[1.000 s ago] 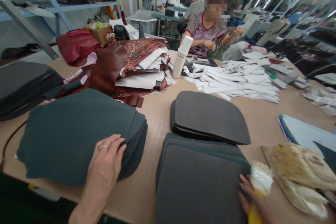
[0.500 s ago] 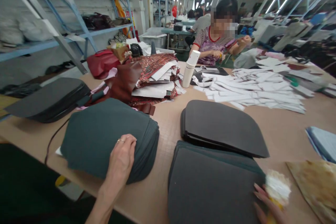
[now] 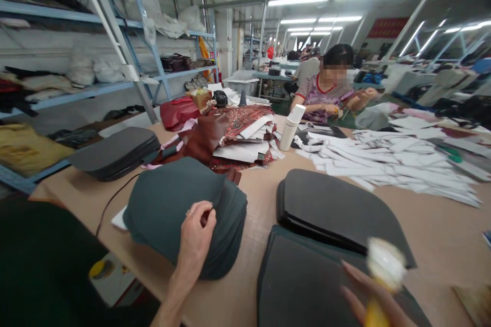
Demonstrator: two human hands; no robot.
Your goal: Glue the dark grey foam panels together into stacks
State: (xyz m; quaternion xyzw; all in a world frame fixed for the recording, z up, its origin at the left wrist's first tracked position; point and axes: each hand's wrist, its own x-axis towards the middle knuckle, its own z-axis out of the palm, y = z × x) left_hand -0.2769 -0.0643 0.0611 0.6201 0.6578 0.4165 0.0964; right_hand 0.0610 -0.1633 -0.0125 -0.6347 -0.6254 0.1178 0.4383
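My left hand (image 3: 196,232) pinches the top dark green sheet (image 3: 172,199) of a thick stack (image 3: 226,235) and lifts its right edge. My right hand (image 3: 368,301) is at the lower right, closed round a brush with a yellow handle and a white bristle head (image 3: 384,263), held just above a dark grey curved sheet (image 3: 307,286). A second pile of dark grey curved sheets (image 3: 333,209) lies just beyond it on the tan table (image 3: 261,184).
Another dark pile (image 3: 115,152) sits at the left. Brown leather, red patterned pieces and white paper (image 3: 238,138) are heaped mid-table beside a white cylinder (image 3: 291,127). White strips (image 3: 391,158) spread at the right. A seated person (image 3: 326,94) works opposite. Blue shelving (image 3: 126,36) lines the left wall.
The camera has tilted up. My left hand went from lying flat on the green stack to pinching and raising the top sheet's edge. The brush hand stays at the lower right.
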